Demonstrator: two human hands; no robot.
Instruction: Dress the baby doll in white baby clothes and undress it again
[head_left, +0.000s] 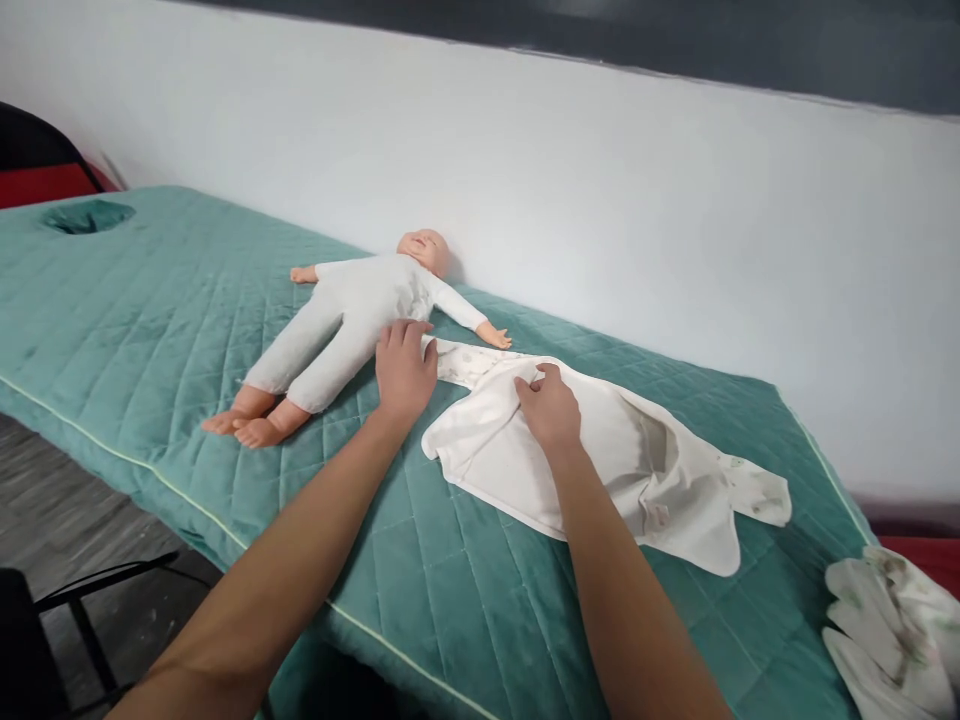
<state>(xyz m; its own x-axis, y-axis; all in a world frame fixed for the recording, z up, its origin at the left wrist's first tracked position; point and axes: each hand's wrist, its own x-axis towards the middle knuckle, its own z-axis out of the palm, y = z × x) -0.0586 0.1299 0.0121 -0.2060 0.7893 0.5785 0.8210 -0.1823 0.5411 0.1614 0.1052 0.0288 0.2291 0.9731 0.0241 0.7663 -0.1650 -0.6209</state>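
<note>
A white baby shirt point(502, 460) lies spread open on the bed, its inside facing up and its sleeves stretched to both sides. At the end of its left sleeve, my left hand point(406, 368) has the cuff between thumb and curled fingers. My right hand point(550, 408) pinches the cloth near the shirt's upper edge, at the root of that sleeve. Just left of the shirt, a baby doll point(375, 300) with a white cloth body lies on its back, arms spread. My left hand is close beside the doll's hip and partly covers it.
Green quilted cover lies over the massage bed point(195, 250), which has a face hole point(90, 216) at the far left. Crumpled printed baby clothes point(892, 630) rest at the right corner. A white wall point(637, 220) runs behind. A black metal frame point(82, 620) stands at lower left.
</note>
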